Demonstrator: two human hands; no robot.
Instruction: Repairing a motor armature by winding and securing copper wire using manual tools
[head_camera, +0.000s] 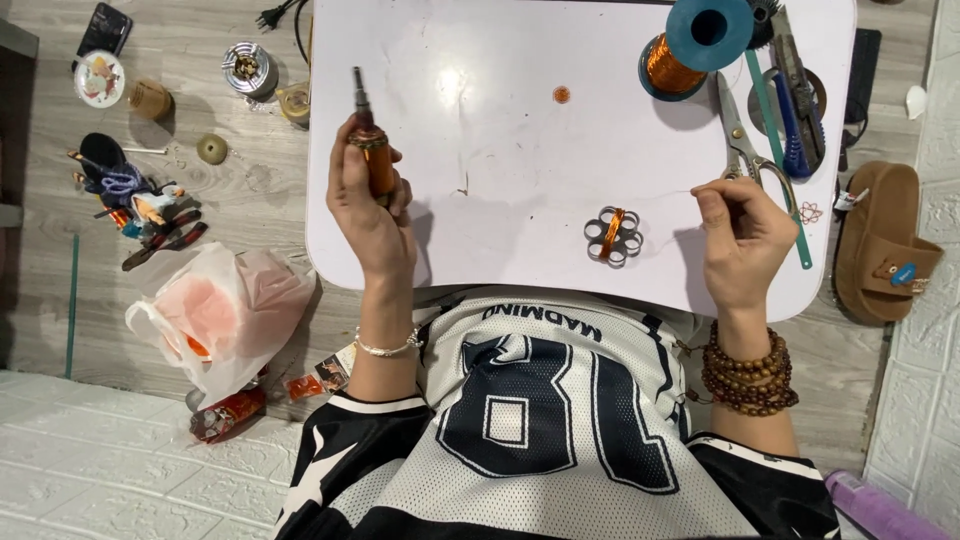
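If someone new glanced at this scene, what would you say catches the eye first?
First the white table, with the left hand gripping an orange-handled tool upright at its left side. Near the front edge lies a small metal stator wound with copper wire, and the right hand is pinched shut beside it, next to the scissors. At the far right corner sits a blue spool of copper wire.
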